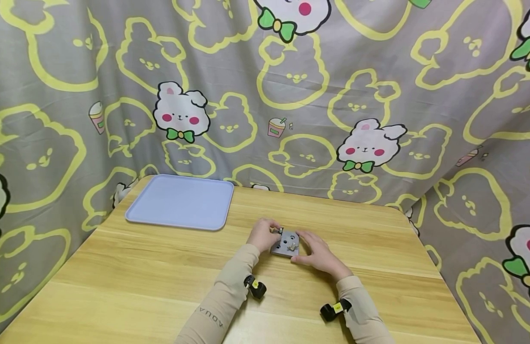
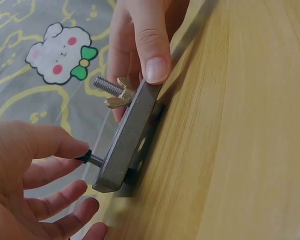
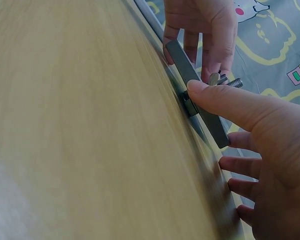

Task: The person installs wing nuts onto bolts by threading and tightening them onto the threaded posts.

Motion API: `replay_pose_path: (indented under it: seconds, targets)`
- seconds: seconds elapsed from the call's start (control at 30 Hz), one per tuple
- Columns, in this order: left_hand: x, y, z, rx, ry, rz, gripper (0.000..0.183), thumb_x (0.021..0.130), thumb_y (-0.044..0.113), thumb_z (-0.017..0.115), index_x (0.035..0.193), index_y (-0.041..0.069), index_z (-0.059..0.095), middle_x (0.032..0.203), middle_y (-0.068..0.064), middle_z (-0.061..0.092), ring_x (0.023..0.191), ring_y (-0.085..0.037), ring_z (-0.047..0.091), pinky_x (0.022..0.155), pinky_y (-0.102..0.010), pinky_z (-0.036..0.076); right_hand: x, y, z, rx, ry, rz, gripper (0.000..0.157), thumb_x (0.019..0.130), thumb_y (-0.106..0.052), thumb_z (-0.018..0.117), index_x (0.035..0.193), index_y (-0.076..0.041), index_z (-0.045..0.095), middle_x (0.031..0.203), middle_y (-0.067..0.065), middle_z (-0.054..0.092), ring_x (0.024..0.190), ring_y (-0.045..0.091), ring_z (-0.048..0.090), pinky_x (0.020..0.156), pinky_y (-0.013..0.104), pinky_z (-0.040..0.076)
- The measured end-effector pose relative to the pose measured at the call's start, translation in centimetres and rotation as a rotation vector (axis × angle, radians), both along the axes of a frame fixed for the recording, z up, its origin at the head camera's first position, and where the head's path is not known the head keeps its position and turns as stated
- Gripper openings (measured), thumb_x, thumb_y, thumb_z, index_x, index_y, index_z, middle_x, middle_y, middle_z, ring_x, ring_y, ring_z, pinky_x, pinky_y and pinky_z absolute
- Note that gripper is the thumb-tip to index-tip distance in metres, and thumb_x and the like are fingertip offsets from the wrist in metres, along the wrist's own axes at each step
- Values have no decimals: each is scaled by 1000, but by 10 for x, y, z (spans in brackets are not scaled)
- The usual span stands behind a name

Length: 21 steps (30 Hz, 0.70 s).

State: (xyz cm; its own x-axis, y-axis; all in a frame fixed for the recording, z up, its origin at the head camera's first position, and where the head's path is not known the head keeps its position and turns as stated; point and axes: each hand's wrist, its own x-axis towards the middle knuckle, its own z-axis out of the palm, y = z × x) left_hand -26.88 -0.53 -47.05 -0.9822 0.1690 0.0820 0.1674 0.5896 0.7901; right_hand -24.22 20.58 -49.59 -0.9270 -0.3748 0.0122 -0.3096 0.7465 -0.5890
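Observation:
A grey metal plate (image 1: 285,243) with several holes lies between both hands, a little above the wooden table. From one hole rises a threaded bolt (image 2: 108,86) carrying a brass-coloured wing nut (image 2: 121,96). My left hand (image 1: 263,235) pinches the black head of a small screw (image 2: 93,159) between thumb and forefinger; the screw's shank meets the plate near one end. The other left fingers are spread loosely. My right hand (image 1: 320,254) grips the plate by its edges, its thumb (image 3: 205,92) on the near side. Beneath the plate, a dark bolt head (image 3: 190,105) shows.
A pale blue tray (image 1: 181,200) lies at the table's back left. The wooden table (image 1: 162,286) reaches back to a grey patterned curtain (image 1: 299,119), which also hangs at both sides. Black wrist cameras (image 1: 256,288) are strapped to both sleeves.

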Motion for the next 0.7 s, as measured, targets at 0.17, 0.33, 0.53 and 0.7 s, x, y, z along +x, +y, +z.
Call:
replay_pose_path:
  seconds: [0.17, 0.33, 0.53, 0.7]
  targets:
    - [-2, 0, -2, 25, 13, 40, 15, 84, 9, 71, 100, 7, 73, 106, -11, 69, 95, -23, 62, 83, -37, 52, 0, 0, 0, 4, 0, -4, 87, 80, -48, 74, 150, -12, 36, 155, 16, 36, 145, 41, 28, 114, 67, 20]
    - [-3, 0, -3, 48, 38, 106, 8, 84, 9, 72, 92, 6, 71, 99, -10, 70, 90, -21, 62, 80, -37, 52, 0, 0, 0, 1, -7, -9, 88, 80, -48, 75, 150, -13, 36, 156, 17, 35, 145, 42, 27, 115, 67, 18]
    - [-2, 0, -2, 24, 67, 129, 6, 83, 10, 72, 80, 7, 68, 89, -8, 69, 82, -18, 59, 74, -32, 50, 0, 0, 0, 2, -8, -7, 88, 80, -47, 75, 151, -13, 35, 156, 18, 34, 145, 42, 26, 115, 67, 18]
    - [-1, 0, -2, 27, 55, 63, 7, 82, 7, 71, 89, 7, 73, 94, -8, 72, 86, -19, 62, 77, -34, 52, 1, 0, 1, 0, -8, -7, 88, 80, -47, 75, 151, -13, 35, 156, 18, 34, 145, 42, 26, 115, 68, 18]
